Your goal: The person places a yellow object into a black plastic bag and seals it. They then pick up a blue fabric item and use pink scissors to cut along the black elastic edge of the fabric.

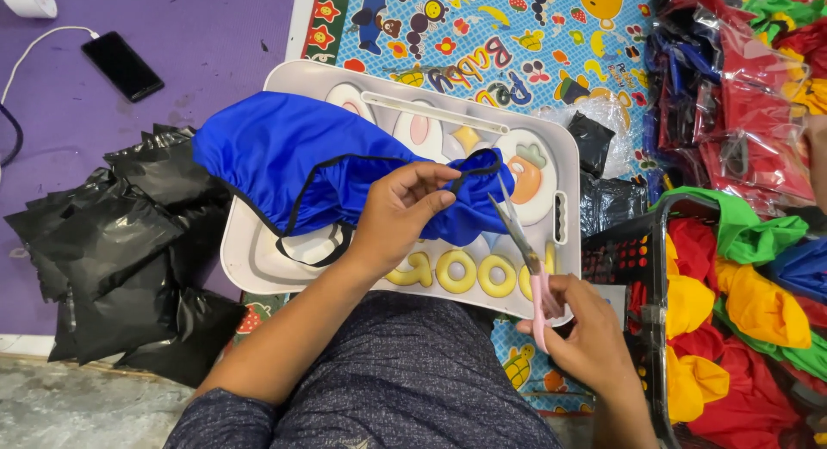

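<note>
Pinching blue cloth (310, 161) beneath left hand (398, 210), beside scissors (521, 242).

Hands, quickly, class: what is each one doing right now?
Left hand: closed, pinching the blue fabric piece at its black-trimmed edge.
Right hand: closed around the pink-handled scissors, blades at the fabric.

We are looking down at our own body, and we are wearing a dark blue-grey garment of a finely speckled, heathered weave, which is covering the lap and lower trunk. The same cloth is showing as a sleeve at the left upper arm, ending above the elbow. Below it, both forearms are going bare. Our left hand (398, 210) and right hand (584, 339) are wearing no gloves, rings or watch.
</note>
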